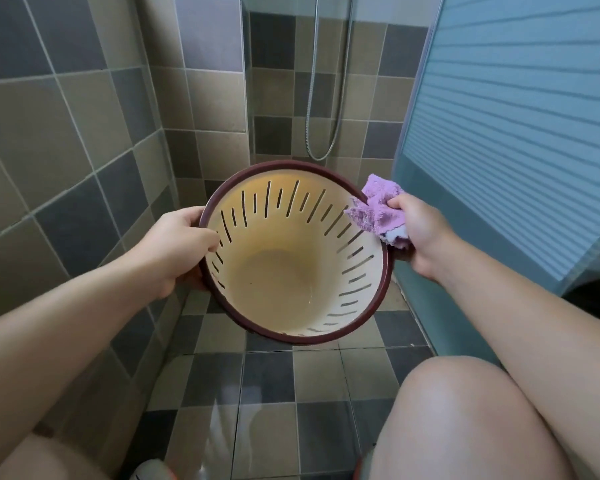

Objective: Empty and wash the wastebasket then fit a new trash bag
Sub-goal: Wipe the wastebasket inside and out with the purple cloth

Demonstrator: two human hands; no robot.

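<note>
A checkered tiled floor (267, 386), grey and tan, looks wet.

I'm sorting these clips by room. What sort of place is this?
Most likely a bathroom shower stall: tiled walls and floor, a hanging shower hose, and a frosted glass door.

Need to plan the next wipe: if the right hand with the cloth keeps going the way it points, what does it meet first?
Most likely the wastebasket: the right hand points left, and its purple cloth already lies over the dark rim, so the slotted inner wall comes next. Depth is hard to judge.
</note>
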